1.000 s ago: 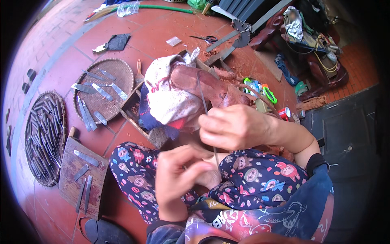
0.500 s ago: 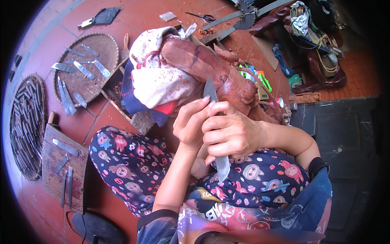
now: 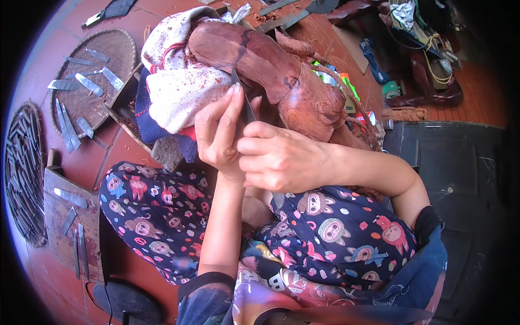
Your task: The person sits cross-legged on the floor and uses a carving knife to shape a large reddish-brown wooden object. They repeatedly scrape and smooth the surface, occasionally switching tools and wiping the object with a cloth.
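Observation:
A flat steel carving knife (image 3: 248, 107) stands tilted between my hands, its pointed tip near the carved reddish-brown wood (image 3: 246, 51). My right hand (image 3: 287, 158) is wrapped round the lower part of the blade in a fist, and a bit of its rounded end shows below. The fingers of my left hand (image 3: 219, 132) press along the upper blade near the tip; the palm side is hidden. From this view I cannot tell if the tip touches the wood. A white cloth (image 3: 187, 95) sprinkled with wood shavings lies under and beside the carving.
At left, several flat blades lie on a round woven tray (image 3: 122, 51) and on a wooden board (image 3: 57, 227). An oval basket (image 3: 24, 179) holds many dark tools. A black panel (image 3: 449, 189) lies at right, with cables and tools (image 3: 436, 59) behind it.
Both hands and the knife have moved left and slightly up in view, and the blade now appears edge-on. The whole scene has shifted left and upward a little as well.

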`<action>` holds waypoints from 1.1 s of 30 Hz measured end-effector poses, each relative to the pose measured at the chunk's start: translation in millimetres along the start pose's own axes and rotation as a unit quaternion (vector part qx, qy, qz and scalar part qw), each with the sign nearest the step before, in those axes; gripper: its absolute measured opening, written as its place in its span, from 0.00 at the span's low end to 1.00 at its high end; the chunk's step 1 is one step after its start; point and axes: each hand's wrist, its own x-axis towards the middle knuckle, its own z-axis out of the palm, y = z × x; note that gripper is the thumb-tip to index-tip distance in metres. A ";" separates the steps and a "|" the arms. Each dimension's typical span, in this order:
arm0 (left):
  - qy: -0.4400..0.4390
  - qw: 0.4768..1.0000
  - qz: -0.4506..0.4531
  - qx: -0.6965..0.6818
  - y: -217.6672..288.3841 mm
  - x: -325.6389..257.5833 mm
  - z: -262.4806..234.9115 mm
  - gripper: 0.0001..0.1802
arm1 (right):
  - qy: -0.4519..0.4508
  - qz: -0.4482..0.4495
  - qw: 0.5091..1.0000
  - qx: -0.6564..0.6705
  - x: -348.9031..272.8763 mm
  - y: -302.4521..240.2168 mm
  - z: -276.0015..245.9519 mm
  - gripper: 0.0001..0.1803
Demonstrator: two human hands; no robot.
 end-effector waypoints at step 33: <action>-0.085 0.989 -0.037 -0.117 13.0 -28.1 -9.6 0.16 | -0.073 0.088 0.989 -0.092 1.5 -40.0 -5.4 0.10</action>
